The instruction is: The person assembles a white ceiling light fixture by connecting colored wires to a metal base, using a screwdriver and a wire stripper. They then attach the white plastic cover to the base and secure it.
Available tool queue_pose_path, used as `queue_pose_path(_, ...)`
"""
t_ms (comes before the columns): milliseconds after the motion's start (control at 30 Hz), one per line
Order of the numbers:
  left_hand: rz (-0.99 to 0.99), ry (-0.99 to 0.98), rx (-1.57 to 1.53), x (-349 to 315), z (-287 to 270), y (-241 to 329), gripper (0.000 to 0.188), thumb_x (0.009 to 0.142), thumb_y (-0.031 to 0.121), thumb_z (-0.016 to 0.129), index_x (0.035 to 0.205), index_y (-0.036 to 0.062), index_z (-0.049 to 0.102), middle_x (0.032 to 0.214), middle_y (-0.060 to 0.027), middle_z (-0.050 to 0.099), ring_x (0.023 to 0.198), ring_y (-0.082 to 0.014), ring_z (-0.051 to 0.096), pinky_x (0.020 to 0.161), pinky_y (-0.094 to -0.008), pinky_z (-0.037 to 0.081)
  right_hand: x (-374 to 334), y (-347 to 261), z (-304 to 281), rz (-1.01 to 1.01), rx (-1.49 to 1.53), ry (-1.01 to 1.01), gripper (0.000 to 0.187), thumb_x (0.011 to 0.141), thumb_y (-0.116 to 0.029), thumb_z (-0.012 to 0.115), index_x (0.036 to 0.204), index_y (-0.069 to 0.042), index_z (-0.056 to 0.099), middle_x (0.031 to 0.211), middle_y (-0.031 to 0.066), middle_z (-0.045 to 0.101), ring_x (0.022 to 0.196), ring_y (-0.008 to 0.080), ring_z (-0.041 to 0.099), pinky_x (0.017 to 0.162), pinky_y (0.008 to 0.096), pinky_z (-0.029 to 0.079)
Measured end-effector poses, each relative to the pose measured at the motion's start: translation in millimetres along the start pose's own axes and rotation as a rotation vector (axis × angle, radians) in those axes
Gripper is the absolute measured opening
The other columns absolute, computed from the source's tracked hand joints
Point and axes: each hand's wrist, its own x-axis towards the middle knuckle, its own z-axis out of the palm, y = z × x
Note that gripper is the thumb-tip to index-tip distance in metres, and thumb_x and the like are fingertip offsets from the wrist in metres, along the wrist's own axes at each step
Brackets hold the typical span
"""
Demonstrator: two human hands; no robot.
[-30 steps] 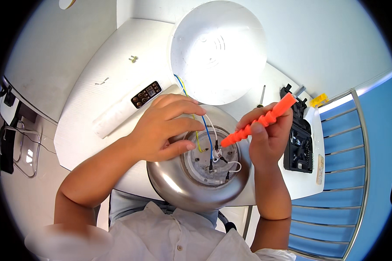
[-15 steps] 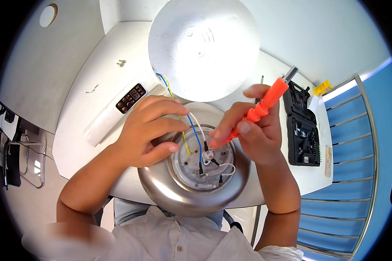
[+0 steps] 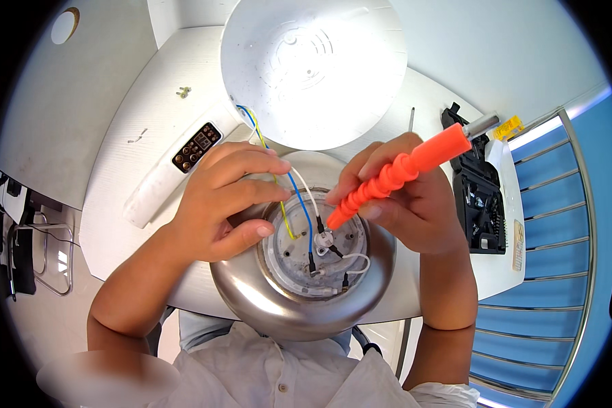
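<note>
A rounded steel pot (image 3: 251, 294) lies upside down in front of me, its grey heating plate (image 3: 292, 272) facing up. White, blue (image 3: 306, 216) and yellow-green (image 3: 283, 219) wires run from the plate to the white housing (image 3: 251, 81) behind. In my right hand (image 3: 408, 197) is an orange ribbed flexible screwdriver shaft (image 3: 391, 178), slanted, its metal end up to the right. Its lower end reaches beside the small round thermostat (image 3: 324, 239) at the plate's middle; I cannot tell if they touch. My left hand (image 3: 228, 200) hovers over the pot's left side, fingers apart, fingertips near the wires.
A white handle with a dark control panel (image 3: 197, 147) sticks out from the housing. Small screws (image 3: 183, 92) lie at the far left of the white table (image 3: 126, 122). On the right are an open black tool case (image 3: 479, 211), a thin metal rod (image 3: 411, 119) and a metal railing (image 3: 557, 275).
The orange shaft has tilted lower to the right, and my right hand has turned with it. The view has shifted slightly. My left hand keeps nearly the same pose.
</note>
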Motion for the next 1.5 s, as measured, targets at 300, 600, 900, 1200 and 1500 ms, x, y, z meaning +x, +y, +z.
queue_pose_path(300,-0.016,-0.005,-0.002,-1,-1,2,0.037,0.086,0.039,0.058,0.095,0.0042,0.067,0.115,-0.0147,0.06,0.106,-0.0339,0.055,0.093,-0.0457,0.04,-2,3,18,0.066,-0.307,0.265,0.04,0.079,-0.018,0.076,0.105,-0.002,0.05,0.075,0.0038,0.06,0.065,0.0094,0.062,0.06,0.0241,0.05)
queue_pose_path(600,0.013,0.049,-0.005,4,0,3,0.03,0.077,0.03,0.065,0.096,0.0078,0.068,0.113,-0.0098,0.061,0.101,-0.0303,0.056,0.087,-0.0405,0.04,-4,3,21,0.108,-0.241,0.313,0.035,0.081,-0.019,0.074,0.097,-0.002,0.048,0.074,0.0041,0.059,0.063,0.0086,0.06,0.059,0.0242,0.049)
queue_pose_path(900,0.007,0.049,0.003,3,0,5,0.029,0.076,0.029,0.066,0.096,0.0077,0.068,0.114,-0.0099,0.061,0.102,-0.03,0.056,0.089,-0.0407,0.04,-7,-3,24,0.046,-0.37,0.232,0.05,0.08,-0.019,0.076,0.117,0.0,0.048,0.072,0.0037,0.06,0.064,0.0096,0.062,0.059,0.0237,0.049)
queue_pose_path(1200,0.013,0.058,0.001,2,0,4,0.03,0.076,0.029,0.065,0.096,0.007,0.068,0.112,-0.0106,0.061,0.101,-0.0306,0.056,0.088,-0.0413,0.041,-6,-11,28,0.18,-0.247,0.227,0.034,0.089,-0.008,0.06,0.119,0.001,0.045,0.088,0.0074,0.062,0.078,0.0098,0.059,0.07,0.0235,0.047)
queue_pose_path(1500,0.016,0.049,-0.005,3,-1,4,0.031,0.076,0.029,0.065,0.096,0.0067,0.068,0.112,-0.0111,0.061,0.101,-0.0308,0.056,0.088,-0.0414,0.041,-6,-4,19,0.128,-0.154,0.134,0.037,0.093,-0.002,0.048,0.129,0.003,0.042,0.09,0.01,0.063,0.079,0.0106,0.06,0.072,0.024,0.048)
